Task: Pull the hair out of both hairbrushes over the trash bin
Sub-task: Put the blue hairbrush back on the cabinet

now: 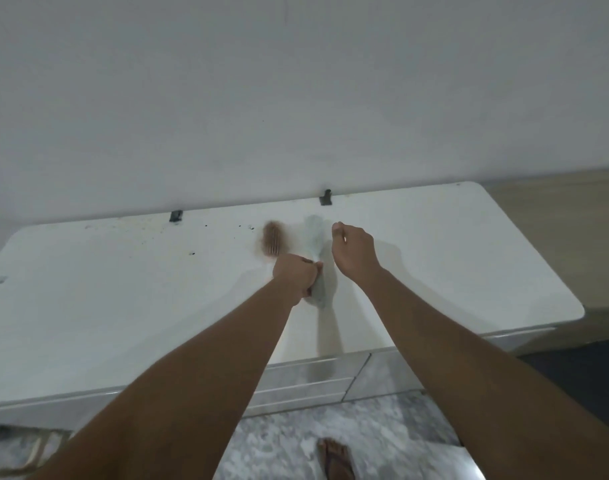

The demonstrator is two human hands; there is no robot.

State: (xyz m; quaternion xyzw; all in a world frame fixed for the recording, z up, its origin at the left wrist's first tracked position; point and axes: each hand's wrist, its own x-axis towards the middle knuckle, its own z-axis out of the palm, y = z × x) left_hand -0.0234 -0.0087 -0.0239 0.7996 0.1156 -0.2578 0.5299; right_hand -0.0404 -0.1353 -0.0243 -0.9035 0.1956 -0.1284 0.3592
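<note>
Dresser top (123, 306) is white and bears both brushes; no bin shows, so you are probably collecting them first. Your left hand (295, 277) is wrapped round the handle of the pale hairbrush (314, 235). Your right hand (353, 249) hovers just right of its head, fingers curled; whether it pinches anything, I cannot tell. Brown hairbrush (271, 242) lies just left, untouched.

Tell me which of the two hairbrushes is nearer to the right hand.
The pale green hairbrush, beside the right hand; the brown hairbrush lies farther left.
</note>
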